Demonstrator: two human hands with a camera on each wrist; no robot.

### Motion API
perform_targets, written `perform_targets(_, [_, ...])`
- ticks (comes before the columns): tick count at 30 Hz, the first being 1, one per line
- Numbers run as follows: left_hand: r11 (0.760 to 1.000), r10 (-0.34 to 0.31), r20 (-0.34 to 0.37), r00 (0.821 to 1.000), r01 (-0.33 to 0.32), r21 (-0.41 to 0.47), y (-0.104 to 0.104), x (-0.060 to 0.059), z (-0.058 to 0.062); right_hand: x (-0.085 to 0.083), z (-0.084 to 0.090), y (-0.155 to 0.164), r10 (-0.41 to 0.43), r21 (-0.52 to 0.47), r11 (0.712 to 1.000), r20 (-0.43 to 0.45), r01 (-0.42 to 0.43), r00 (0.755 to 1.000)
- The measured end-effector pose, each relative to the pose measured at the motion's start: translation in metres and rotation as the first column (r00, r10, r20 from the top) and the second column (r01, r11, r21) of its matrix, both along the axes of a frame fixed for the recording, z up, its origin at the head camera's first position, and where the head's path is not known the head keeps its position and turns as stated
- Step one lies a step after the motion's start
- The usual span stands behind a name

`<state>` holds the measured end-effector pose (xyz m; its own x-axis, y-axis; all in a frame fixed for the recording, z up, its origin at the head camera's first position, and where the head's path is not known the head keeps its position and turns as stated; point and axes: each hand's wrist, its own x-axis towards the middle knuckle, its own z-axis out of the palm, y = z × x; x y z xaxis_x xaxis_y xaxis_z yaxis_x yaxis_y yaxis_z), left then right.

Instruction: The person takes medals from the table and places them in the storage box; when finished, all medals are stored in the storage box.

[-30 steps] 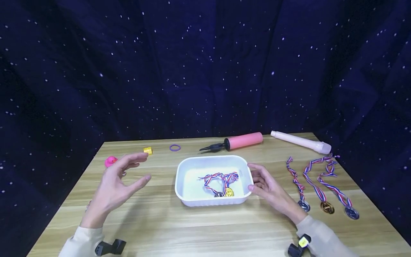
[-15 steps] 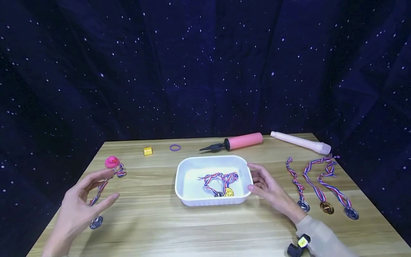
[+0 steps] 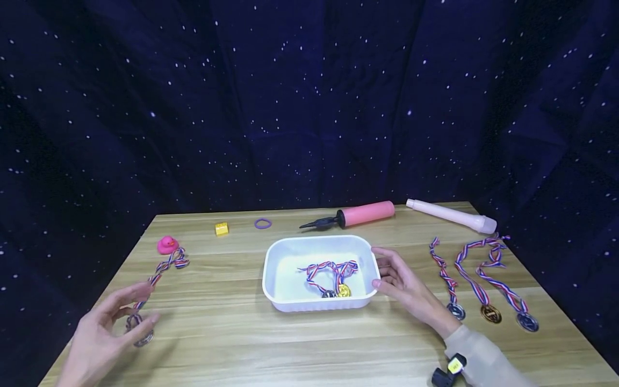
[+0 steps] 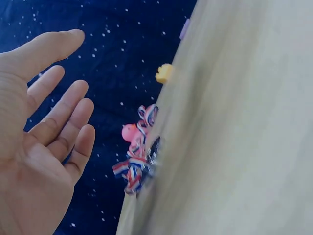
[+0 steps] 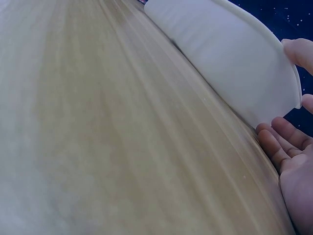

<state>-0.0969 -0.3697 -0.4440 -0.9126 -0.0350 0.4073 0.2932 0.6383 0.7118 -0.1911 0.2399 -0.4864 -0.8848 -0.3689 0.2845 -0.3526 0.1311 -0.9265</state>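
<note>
My left hand (image 3: 145,305) hovers at the table's near left, fingers spread and relaxed, holding nothing. Its fingertips sit beside a medal on a red, white and blue ribbon (image 3: 162,267) whose disc (image 3: 143,338) lies by the thumb. The left wrist view shows the open palm (image 4: 54,112) and the bunched ribbon (image 4: 137,161). My right hand (image 3: 384,267) rests against the right side of a white tray (image 3: 314,239), thumb and fingers loosely touching its rim. In the right wrist view the fingers (image 5: 286,142) lie under the tray's edge (image 5: 234,54). Two medals (image 3: 333,277) lie inside the tray.
Three more ribboned medals (image 3: 476,285) lie on the table at the right. A pink duck (image 3: 167,244), a yellow brick (image 3: 222,229) and a purple ring (image 3: 263,223) sit at the back left. A pink pump (image 3: 360,214) and a white tube (image 3: 452,214) lie along the back.
My left hand has drawn back and down from over the duck to the near left, beside the left medal. The right hand stays at the tray.
</note>
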Motion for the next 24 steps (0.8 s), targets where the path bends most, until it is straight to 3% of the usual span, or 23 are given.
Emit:
perform_targets(4, [0.999,0.014,0.050,0.999,-0.011,-0.048,-0.009,0.003,-0.008,0.000,0.000,0.000,-0.002,0.001,1.000,0.003,0.002,1.000])
perform_targets(12, [0.990,-0.005,0.038,0.999,0.011,-0.137,-0.019,0.001,-0.021,0.000,0.001,-0.001,-0.003,0.001,1.000,0.010,0.003,1.000])
perform_targets(24, [0.984,-0.066,0.050,0.997,0.073,-0.164,-0.026,-0.003,-0.039,0.000,0.002,-0.001,0.001,0.003,1.000,-0.008,-0.001,1.000])
